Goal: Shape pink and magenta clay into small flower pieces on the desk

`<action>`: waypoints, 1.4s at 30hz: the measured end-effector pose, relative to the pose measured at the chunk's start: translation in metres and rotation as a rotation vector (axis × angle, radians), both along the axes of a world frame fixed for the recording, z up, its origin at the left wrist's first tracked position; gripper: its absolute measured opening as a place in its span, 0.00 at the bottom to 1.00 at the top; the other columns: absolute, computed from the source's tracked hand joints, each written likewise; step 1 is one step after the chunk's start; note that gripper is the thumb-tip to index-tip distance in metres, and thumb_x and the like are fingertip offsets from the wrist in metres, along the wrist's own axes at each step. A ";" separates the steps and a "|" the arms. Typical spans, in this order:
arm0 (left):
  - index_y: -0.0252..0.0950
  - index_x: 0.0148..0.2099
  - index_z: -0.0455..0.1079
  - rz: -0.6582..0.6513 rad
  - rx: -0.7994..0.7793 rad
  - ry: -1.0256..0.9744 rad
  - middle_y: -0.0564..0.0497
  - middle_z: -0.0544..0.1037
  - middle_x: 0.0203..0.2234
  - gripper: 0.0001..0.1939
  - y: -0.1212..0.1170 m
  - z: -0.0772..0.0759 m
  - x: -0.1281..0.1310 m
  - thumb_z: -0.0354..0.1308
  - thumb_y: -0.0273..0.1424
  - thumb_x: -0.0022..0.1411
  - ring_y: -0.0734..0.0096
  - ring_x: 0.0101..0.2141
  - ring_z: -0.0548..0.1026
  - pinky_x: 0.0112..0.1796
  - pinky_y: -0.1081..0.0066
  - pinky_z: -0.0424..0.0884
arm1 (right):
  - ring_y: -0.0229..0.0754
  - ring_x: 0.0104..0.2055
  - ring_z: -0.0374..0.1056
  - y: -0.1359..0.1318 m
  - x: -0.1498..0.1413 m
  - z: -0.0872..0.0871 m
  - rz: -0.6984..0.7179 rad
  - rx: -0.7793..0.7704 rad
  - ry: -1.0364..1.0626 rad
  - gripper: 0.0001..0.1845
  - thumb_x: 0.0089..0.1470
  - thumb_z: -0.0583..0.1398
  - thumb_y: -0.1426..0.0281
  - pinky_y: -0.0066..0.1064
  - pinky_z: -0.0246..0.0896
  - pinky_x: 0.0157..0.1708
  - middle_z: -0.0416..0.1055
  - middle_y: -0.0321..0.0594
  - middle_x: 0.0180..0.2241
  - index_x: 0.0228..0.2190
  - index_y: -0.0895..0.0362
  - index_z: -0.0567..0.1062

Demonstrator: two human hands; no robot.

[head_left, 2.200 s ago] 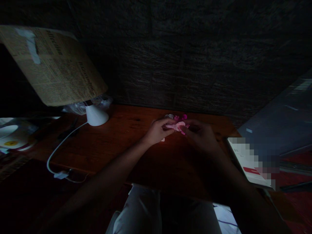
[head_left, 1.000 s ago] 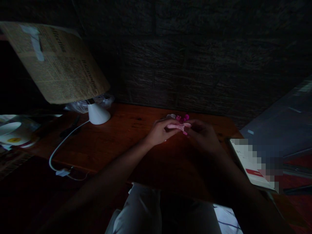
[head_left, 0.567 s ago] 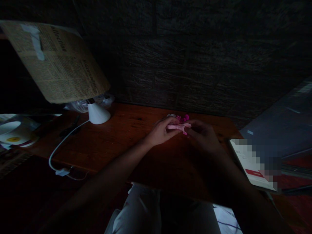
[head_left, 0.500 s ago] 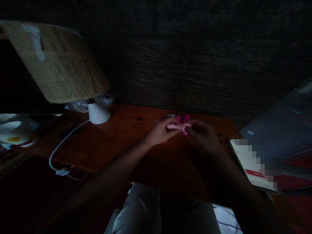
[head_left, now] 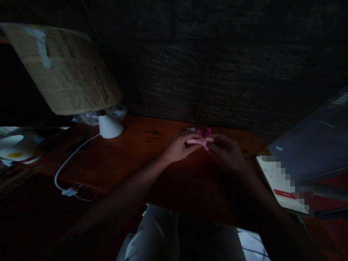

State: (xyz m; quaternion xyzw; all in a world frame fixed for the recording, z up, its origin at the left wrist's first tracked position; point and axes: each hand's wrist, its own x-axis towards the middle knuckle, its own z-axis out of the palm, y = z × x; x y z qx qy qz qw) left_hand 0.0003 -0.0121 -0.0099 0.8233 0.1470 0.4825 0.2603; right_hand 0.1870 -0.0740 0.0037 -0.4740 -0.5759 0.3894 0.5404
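Over the wooden table, my left hand (head_left: 179, 148) is closed around a pale pink piece (head_left: 200, 141) that looks like modelling clay. It has a narrow stem on the left and a flared right end, with a darker pink bit on the underside. At that flared end, my right hand (head_left: 228, 148) has its thumb and fingers closed on the edge; shadow hides part of the grip. Just behind the hands lie bright magenta bits (head_left: 208, 131) and a small greyish-white lump (head_left: 191, 129).
A lamp with a newsprint shade (head_left: 73, 72) and white base (head_left: 110, 127) stands left, its white cord (head_left: 58, 174) running over the table's front edge. A white cup (head_left: 12, 145) sits far left. A lit tablet-like screen (head_left: 282, 185) lies right. A dark brick wall (head_left: 190, 72) rises behind.
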 end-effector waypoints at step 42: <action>0.33 0.42 0.75 0.014 -0.189 -0.043 0.47 0.81 0.34 0.08 -0.007 0.009 0.003 0.60 0.32 0.63 0.72 0.35 0.78 0.37 0.71 0.75 | 0.44 0.35 0.75 -0.006 -0.009 0.002 -0.152 0.122 -0.100 0.10 0.49 0.67 0.62 0.36 0.69 0.38 0.81 0.41 0.35 0.34 0.54 0.82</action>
